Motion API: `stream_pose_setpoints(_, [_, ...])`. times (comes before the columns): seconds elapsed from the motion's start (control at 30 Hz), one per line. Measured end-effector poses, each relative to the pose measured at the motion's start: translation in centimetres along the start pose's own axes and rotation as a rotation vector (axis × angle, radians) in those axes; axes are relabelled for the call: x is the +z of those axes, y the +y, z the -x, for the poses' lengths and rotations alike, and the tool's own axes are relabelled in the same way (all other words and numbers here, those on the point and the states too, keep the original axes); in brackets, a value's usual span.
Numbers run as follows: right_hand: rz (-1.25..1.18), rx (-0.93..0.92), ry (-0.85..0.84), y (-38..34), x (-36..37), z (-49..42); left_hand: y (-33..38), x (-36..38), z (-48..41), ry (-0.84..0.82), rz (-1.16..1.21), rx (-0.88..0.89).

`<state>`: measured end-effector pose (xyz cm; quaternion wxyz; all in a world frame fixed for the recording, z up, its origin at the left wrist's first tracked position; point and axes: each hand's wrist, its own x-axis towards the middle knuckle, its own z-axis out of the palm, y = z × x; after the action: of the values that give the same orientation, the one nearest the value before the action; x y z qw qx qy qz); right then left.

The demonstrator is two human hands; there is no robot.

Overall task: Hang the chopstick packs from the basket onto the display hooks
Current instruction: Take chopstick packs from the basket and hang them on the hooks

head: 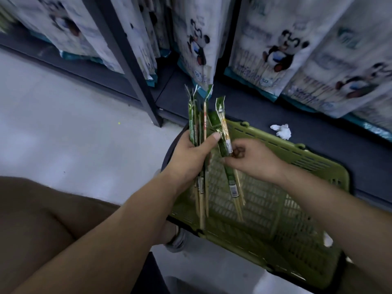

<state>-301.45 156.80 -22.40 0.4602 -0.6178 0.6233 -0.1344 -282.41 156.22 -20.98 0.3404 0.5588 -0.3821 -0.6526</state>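
**Chopstick packs (198, 124) in both hands above the basket (314, 161)**

Head view: the left hand (191, 158), just left of the frame's centre, grips a bundle of long, thin chopstick packs in green wrappers. Its thumb (212, 140) lies across the front of the bundle and its fingers are wrapped round the back, clamped tight. The packs fan out upward towards the shelving, and their bare wooden ends hang below the wrist.

The right hand (252, 160), just right of centre, has its fingers curled in. Thumb and fingertips pinch the lower end of a single pack (223, 128), which tilts up and to the left until it nearly meets the bundle. Another green-wrapped pack (232, 183) shows below this hand, over the basket mesh. Whether the hand holds that one too cannot be told.

The green plastic basket sits beneath both hands, from the centre to the lower right, with its far rim against the dark shelf base (328, 141). A crumpled white paper (281, 130) lies on that base, just beyond the basket. Blurred white bags with panda prints (282, 49) hang along the top of the frame. Grey floor (63, 124) fills the left side, and a brown trouser leg (42, 219) is at lower left.
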Motion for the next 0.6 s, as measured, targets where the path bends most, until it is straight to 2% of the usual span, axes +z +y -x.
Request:
stream_pose_setpoints(0.23, [-0.018,-0.126,0.162,-7.7,-6.2,5.1,6.4,3.2,2.0,-0.067,0.177,0.129])
stream_pose_setpoints(0.6, [-0.045,-0.297,0.463,-15.1,-16.0,13.1,19.9,7.7,5.9,-0.259,-0.052,0.544])
